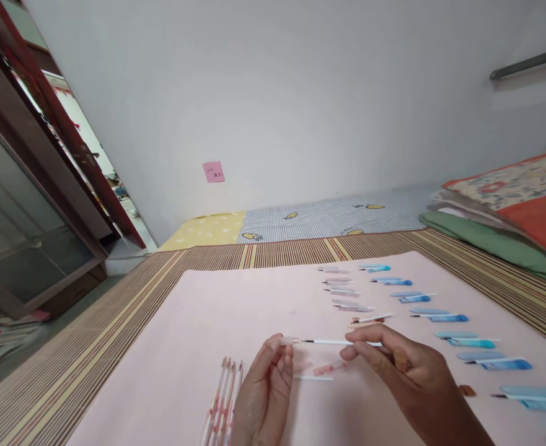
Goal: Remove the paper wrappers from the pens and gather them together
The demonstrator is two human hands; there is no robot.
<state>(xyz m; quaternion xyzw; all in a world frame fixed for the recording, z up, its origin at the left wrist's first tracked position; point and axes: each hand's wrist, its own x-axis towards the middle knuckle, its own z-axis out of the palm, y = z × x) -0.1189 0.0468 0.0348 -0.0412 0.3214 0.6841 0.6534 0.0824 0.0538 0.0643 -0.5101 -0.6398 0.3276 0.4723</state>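
Observation:
My left hand (266,396) pinches a short translucent pen piece (288,341) between thumb and fingertips. Between thumb and fingers of my right hand (416,371) is a white pen refill (326,342), level, its dark tip pointing left at the mouth of that piece. I cannot tell whether the tip has entered it. Below them on the pink sheet lie a pink-patterned pen barrel (328,369) and another white refill (318,378). Several pink-patterned pens (224,402) lie side by side left of my left hand. Brown-patterned parts (466,391) are partly hidden by my right hand.
Blue pen parts with refills (449,318) run in a column down the right. Greyish sets (347,291) lie at the upper middle. The pink sheet (161,347) covers a striped mat (119,297). Folded bedding (500,241) sits at the right, against the wall.

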